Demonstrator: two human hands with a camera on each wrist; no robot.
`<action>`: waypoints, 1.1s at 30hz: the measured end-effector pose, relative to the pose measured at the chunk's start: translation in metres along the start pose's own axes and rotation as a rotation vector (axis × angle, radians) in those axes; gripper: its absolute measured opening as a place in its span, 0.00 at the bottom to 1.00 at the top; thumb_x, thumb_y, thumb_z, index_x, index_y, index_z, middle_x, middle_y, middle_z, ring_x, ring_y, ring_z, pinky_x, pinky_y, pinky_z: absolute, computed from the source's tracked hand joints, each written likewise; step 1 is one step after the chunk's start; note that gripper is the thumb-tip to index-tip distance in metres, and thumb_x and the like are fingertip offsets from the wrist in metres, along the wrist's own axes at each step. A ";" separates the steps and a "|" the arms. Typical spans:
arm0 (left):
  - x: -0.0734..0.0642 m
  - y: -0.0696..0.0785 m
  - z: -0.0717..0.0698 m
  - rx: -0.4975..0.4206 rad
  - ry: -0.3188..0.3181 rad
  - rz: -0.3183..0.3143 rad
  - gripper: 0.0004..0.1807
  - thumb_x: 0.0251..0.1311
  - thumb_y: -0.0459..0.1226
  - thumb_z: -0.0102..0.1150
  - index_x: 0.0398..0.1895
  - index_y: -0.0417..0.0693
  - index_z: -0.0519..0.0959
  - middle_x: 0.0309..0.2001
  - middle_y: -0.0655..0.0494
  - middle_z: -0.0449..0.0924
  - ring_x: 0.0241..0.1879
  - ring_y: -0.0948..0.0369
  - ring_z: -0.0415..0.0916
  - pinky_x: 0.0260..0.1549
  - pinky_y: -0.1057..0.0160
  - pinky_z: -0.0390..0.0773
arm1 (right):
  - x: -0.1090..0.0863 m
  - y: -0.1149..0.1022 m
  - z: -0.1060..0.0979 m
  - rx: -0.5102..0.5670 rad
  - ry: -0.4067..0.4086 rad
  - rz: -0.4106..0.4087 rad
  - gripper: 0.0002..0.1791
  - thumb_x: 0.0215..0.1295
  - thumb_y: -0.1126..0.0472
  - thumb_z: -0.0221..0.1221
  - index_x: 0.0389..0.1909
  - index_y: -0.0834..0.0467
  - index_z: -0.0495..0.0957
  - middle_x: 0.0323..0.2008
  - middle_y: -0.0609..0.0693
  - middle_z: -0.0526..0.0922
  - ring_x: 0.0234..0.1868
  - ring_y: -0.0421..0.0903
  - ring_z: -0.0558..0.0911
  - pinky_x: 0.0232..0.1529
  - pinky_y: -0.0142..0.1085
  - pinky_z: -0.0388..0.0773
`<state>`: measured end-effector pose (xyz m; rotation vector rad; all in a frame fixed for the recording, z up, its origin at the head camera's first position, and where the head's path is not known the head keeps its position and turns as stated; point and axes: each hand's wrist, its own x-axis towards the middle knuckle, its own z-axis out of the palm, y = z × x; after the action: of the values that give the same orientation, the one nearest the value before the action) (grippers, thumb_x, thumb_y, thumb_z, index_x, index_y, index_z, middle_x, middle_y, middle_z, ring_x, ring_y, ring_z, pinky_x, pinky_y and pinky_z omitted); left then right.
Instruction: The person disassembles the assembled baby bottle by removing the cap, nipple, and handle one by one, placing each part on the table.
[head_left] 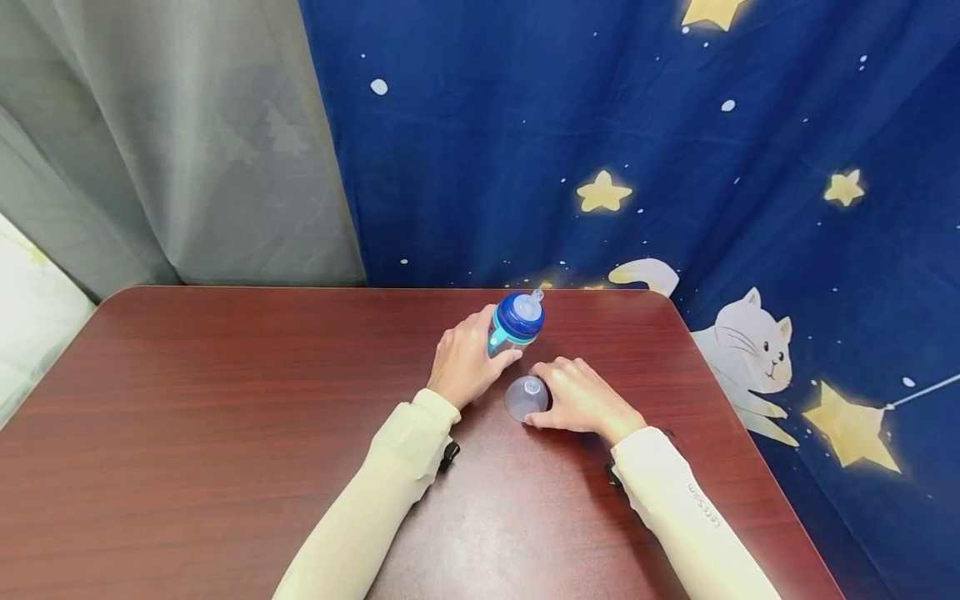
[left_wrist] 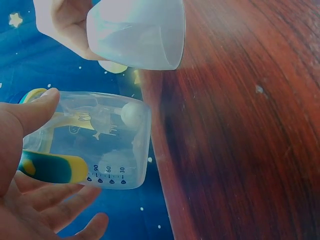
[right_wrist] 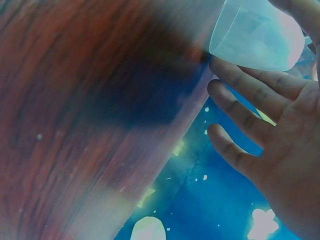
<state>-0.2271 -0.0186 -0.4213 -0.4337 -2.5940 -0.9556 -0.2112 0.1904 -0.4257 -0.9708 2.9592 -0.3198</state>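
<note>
A navy curtain printed with yellow stars and white dots (head_left: pixel 480 142) fills the top and right of the head view. Below it the red-brown wood-grain counter (head_left: pixel 262 442) spreads across the middle and bottom, and a grey curtain (head_left: pixel 210 167) hangs at upper left. A white cat print (head_left: pixel 753 350) sits on the navy cloth at right. My cream sleeves (head_left: pixel 360 508) enter from the bottom of the frame, the right one with small lettering.

My left hand (head_left: pixel 468 358) is at the centre, its fingers parted just wide enough to go around the clear baby bottle (left_wrist: pixel 112 142), thumb on one side and fingers on the other. The bottle is just right of centre in the head view, leaning toward upper right. My right hand (head_left: pixel 581 398), lower and further right, has thumb and fingers spread about the translucent domed cap (head_left: pixel 522 400), gripping it; in the right wrist view the other fingers fan out apart from it. The cap is just below the bottle in the head view, apart from it.

Smaller still are the bottle's blue collar (head_left: pixel 516 317), its green-and-yellow handle (left_wrist: pixel 52 169) at lower left of the left wrist view, and the clear teat (head_left: pixel 537 297), pointing to upper right.
</note>
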 end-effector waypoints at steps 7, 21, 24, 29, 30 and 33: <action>0.001 -0.001 0.001 -0.001 -0.002 0.009 0.38 0.53 0.52 0.73 0.64 0.47 0.71 0.47 0.51 0.81 0.43 0.54 0.80 0.47 0.48 0.77 | 0.002 0.001 0.001 0.013 0.002 0.035 0.37 0.44 0.34 0.73 0.50 0.54 0.81 0.37 0.44 0.82 0.41 0.45 0.78 0.47 0.47 0.73; 0.001 -0.004 0.005 0.011 0.017 0.014 0.36 0.52 0.52 0.73 0.61 0.48 0.72 0.45 0.52 0.82 0.41 0.54 0.79 0.45 0.49 0.77 | 0.015 0.000 -0.018 0.135 0.347 0.334 0.53 0.44 0.18 0.60 0.62 0.53 0.72 0.36 0.50 0.83 0.36 0.50 0.80 0.42 0.50 0.74; 0.001 -0.005 0.006 0.014 0.024 0.018 0.35 0.53 0.53 0.72 0.61 0.49 0.73 0.43 0.53 0.82 0.39 0.55 0.79 0.43 0.49 0.77 | 0.022 -0.007 -0.019 0.162 0.430 0.397 0.53 0.46 0.19 0.59 0.65 0.53 0.70 0.35 0.48 0.83 0.37 0.51 0.81 0.43 0.51 0.74; 0.001 -0.004 0.006 0.013 0.032 0.020 0.36 0.51 0.53 0.73 0.61 0.48 0.73 0.42 0.53 0.81 0.37 0.55 0.78 0.42 0.49 0.77 | 0.031 -0.019 -0.024 0.234 0.521 0.484 0.54 0.48 0.20 0.58 0.68 0.53 0.66 0.35 0.48 0.83 0.38 0.51 0.82 0.44 0.51 0.73; 0.000 -0.004 0.006 0.018 0.031 0.018 0.36 0.51 0.52 0.74 0.61 0.48 0.73 0.42 0.53 0.81 0.37 0.55 0.78 0.42 0.49 0.77 | 0.033 -0.021 -0.026 0.242 0.530 0.493 0.53 0.48 0.20 0.58 0.67 0.53 0.67 0.35 0.47 0.83 0.38 0.51 0.82 0.45 0.51 0.73; -0.002 -0.003 0.005 0.030 0.027 0.016 0.36 0.51 0.52 0.74 0.61 0.48 0.73 0.42 0.52 0.81 0.37 0.55 0.78 0.43 0.49 0.77 | 0.036 -0.027 -0.029 0.240 0.550 0.504 0.50 0.47 0.18 0.57 0.61 0.52 0.74 0.33 0.46 0.83 0.36 0.49 0.81 0.43 0.49 0.74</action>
<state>-0.2277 -0.0171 -0.4272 -0.4295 -2.5731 -0.9100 -0.2270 0.1538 -0.3898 -0.0949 3.3632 -1.0263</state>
